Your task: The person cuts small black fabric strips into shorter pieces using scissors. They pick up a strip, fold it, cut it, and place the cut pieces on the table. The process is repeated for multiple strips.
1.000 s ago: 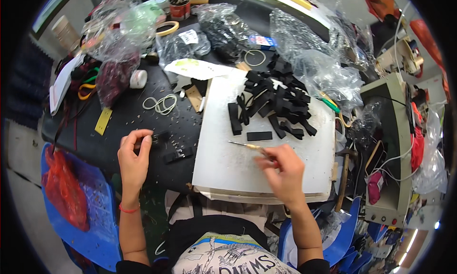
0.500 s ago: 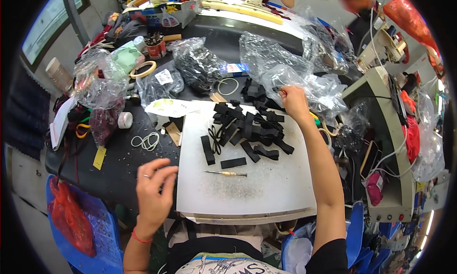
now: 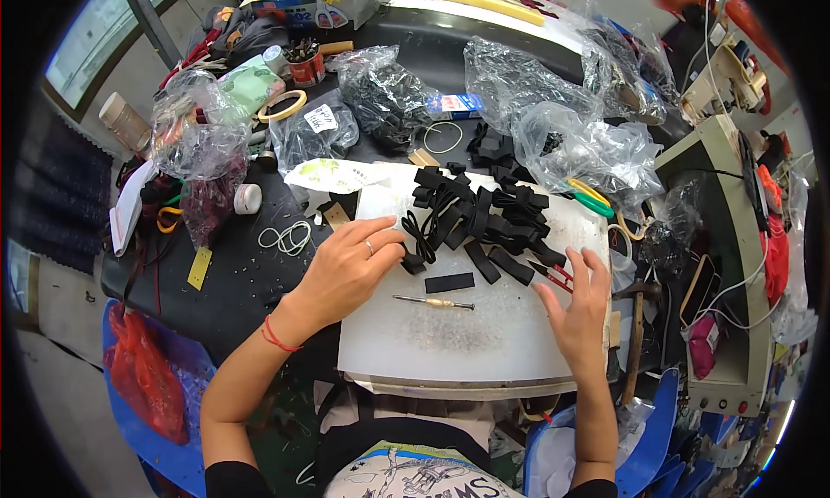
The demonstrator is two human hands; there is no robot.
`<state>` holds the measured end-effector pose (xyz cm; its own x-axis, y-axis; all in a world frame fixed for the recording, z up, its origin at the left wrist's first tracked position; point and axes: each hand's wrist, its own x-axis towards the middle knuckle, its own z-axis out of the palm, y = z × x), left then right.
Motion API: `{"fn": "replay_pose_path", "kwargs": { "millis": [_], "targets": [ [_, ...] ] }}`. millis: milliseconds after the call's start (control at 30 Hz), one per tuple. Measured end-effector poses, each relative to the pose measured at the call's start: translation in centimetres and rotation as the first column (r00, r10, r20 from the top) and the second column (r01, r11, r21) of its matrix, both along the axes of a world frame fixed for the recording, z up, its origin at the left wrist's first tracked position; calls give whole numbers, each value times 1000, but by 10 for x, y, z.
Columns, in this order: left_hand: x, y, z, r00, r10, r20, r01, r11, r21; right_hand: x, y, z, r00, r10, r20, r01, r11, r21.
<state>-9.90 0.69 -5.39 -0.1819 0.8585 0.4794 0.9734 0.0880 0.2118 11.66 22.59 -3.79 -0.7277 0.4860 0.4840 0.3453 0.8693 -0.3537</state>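
My left hand point(image 3: 359, 260) is at the left side of the white board point(image 3: 380, 351), its fingers closed on the edge of a short black strap piece point(image 3: 414, 260). On the right my right hand point(image 3: 577, 312) is open, thumb and fingers apart. Red-handled thread snips point(image 3: 560, 277) lie in the gap between them, their dark blades pointing to the pile. A heap of black strap pieces point(image 3: 480, 221) covers the board's far half. One separate flat black strap point(image 3: 450, 283) lies in front of it, above a thin pointed tool with a pale handle point(image 3: 434, 303).
Clear plastic bags point(image 3: 596, 156) crowd the far right. Green-and-yellow-handled scissors point(image 3: 592, 202) rest at the board's right edge, with a hammer point(image 3: 638, 334) beside it. On the left are a white cord loop point(image 3: 285, 237), a small white jar point(image 3: 248, 199) and a tape roll point(image 3: 282, 106).
My right hand has come back from the far bags to the board's right side, where red snips now show. My left hand has moved right and forward onto a strap piece. The view has shifted slightly.
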Motion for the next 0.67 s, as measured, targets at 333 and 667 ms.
{"fn": "replay_pose_path", "kwargs": {
  "millis": [333, 667],
  "targets": [
    [5, -2, 7, 969, 33, 246, -11, 996, -92, -10, -54, -22, 922, 385, -32, -383, 900, -208],
    [46, -25, 20, 946, -92, 311, 118, 991, -65, 37, -43, 23, 989, 122, -86, -147, 891, -429]
  ]
}}
